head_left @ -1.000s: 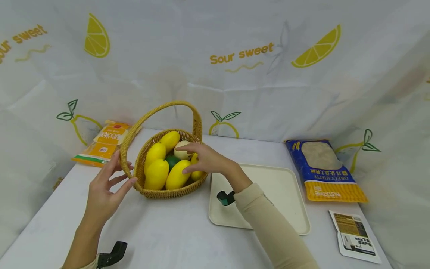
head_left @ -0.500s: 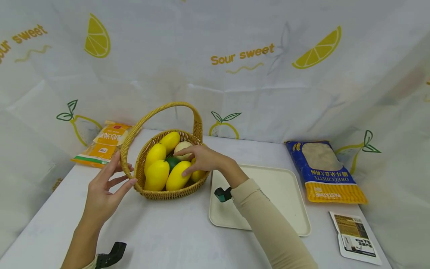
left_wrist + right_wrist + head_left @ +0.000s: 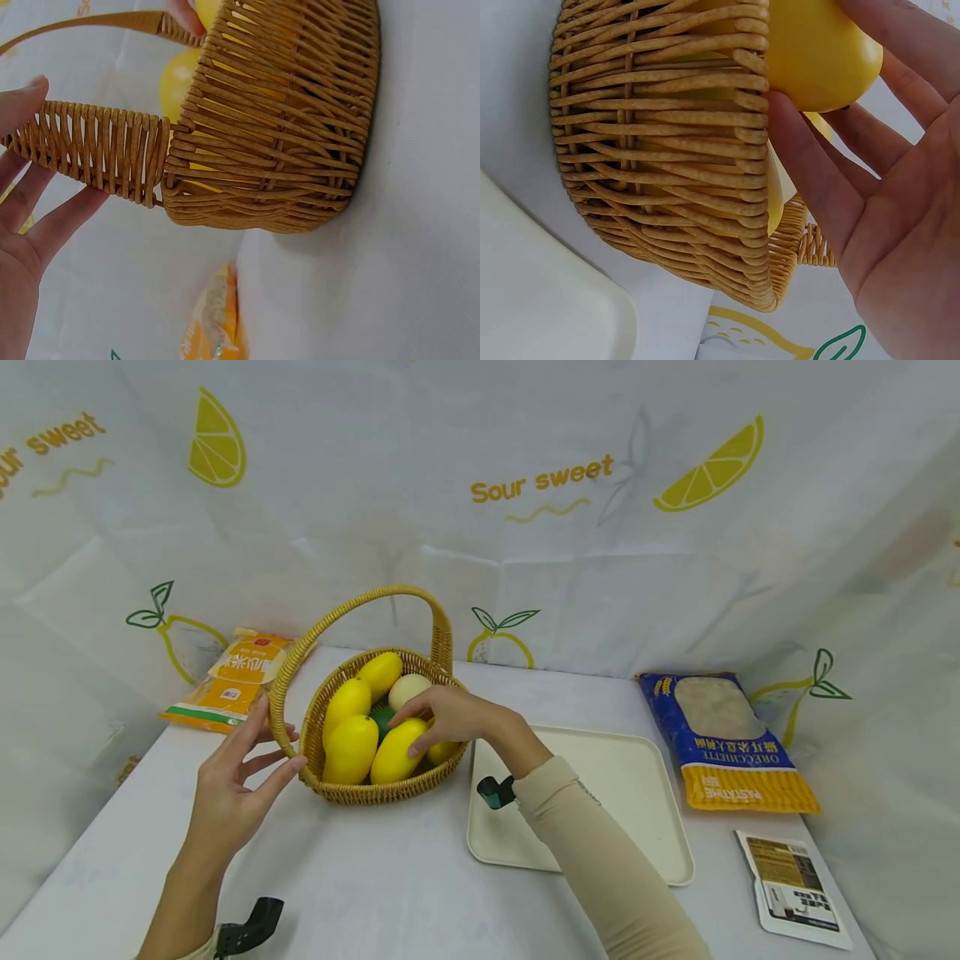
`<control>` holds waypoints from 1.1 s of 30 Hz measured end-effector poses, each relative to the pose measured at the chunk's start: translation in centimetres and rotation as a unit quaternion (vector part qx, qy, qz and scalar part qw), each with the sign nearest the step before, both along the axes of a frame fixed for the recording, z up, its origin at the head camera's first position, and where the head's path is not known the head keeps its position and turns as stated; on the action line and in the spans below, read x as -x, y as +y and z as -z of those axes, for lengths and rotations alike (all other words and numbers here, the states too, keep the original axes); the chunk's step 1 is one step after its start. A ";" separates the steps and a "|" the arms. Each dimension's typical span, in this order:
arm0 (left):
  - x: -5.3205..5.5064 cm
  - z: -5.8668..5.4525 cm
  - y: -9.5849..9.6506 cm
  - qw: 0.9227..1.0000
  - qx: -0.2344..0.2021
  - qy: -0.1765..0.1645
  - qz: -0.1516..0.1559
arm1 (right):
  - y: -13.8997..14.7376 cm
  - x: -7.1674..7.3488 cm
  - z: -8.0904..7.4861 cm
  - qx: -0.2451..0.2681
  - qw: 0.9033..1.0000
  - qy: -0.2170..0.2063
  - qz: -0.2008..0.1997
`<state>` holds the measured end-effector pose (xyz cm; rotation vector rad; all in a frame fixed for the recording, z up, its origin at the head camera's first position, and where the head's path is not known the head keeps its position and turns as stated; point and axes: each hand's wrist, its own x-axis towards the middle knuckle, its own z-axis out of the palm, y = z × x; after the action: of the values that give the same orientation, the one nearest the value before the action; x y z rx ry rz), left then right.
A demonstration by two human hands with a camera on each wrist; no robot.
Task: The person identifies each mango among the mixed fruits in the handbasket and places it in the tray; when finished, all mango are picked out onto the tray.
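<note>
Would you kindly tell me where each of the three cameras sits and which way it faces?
Head: up high, looking forward and down at the basket, tray, both forearms.
Left wrist: low beside the left hand, looking along the table at the basket's wall and handle.
Right wrist: under the right hand, looking at the basket rim and a yellow fruit.
All three share the basket.

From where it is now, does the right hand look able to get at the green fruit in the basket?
Probably yes: the right hand already rests on a yellow mango beside the green fruit, whose top shows uncovered between the mangoes in the basket.
</note>
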<state>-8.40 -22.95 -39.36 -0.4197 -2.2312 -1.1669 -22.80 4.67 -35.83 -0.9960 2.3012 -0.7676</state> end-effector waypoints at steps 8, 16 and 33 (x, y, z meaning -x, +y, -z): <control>0.0 0.3 0.1 1.000 -0.018 0.004 0.004 | -0.1 -0.2 0.3 0.002 1.000 0.004 -0.006; 0.1 0.2 0.0 1.000 -0.008 0.002 0.006 | 0.1 -0.2 0.6 0.009 1.000 0.004 -0.011; 0.1 0.2 0.1 1.000 -0.011 0.002 0.009 | 2.6 0.4 -2.1 0.035 0.999 0.004 0.020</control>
<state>-8.54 -22.87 -39.53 -0.4337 -2.2141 -1.1984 -23.21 7.27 -33.70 -0.9875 2.3227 -0.8673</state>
